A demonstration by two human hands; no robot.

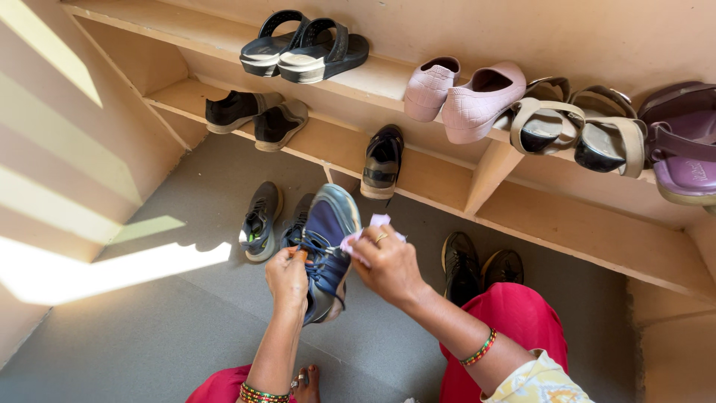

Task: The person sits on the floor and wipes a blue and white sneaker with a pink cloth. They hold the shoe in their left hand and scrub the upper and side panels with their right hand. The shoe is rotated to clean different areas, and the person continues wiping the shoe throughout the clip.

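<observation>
Above the grey floor [171,328] before the shelves [447,179], we see the left hand [287,277] clamped around a blue sneaker [327,250], toe toward the shelves, while the right hand [389,263] pinches a pink cloth [367,237] against its right side.

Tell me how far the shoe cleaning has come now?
In hand: the left hand holds a blue sneaker while the right hand presses a pale cloth on it. Whether the grey sneaker or dark shoes on the floor are done cannot be told.
</observation>
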